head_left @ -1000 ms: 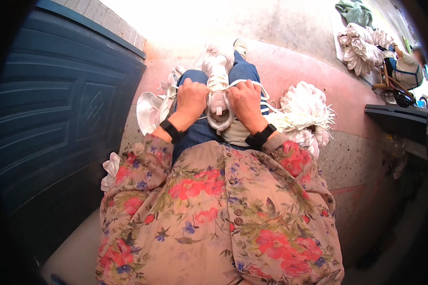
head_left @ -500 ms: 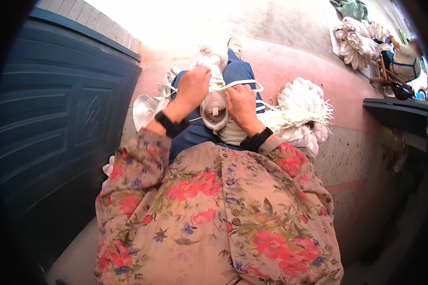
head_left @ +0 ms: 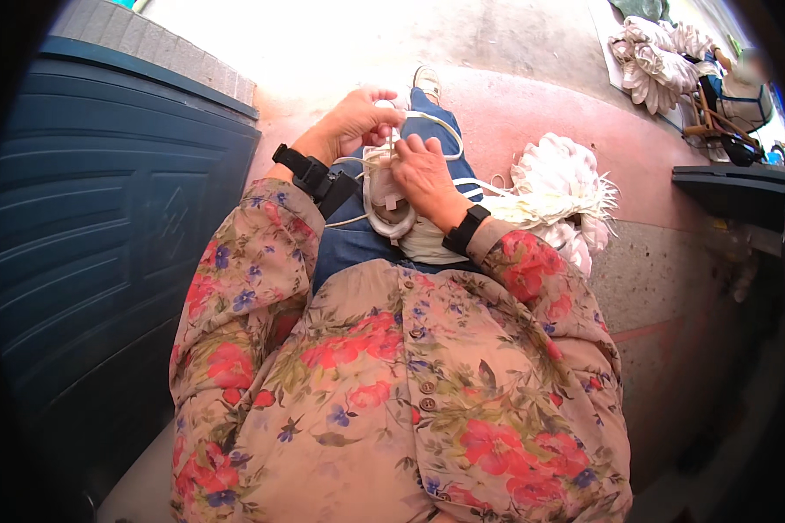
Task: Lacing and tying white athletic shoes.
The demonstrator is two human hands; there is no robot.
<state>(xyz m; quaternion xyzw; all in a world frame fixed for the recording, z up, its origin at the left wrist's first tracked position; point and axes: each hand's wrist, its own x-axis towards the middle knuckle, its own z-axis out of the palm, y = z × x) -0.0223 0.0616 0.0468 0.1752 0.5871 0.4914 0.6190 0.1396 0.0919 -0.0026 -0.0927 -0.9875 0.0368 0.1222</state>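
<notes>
Our left hand point(head_left: 365, 122) pinching the lace point(head_left: 457, 139), the shoe point(head_left: 380, 186) on our lap point(head_left: 344, 246), on the near side of that grip, our right hand point(head_left: 427, 179) over its right side, whether clamped we cannot tell

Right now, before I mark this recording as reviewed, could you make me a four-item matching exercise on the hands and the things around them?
Column one
1. Left hand
2. Right hand
3. Pale bundle
4. Panelled door

Column two
A. To the right of the jeans
B. Of the two hands, the one farther from the floral shirt
C. Dark blue, on the left side of the picture
D. Over the shoe, the hand nearer the floral shirt

Right pairs: 1-B, 2-D, 3-A, 4-C
</notes>
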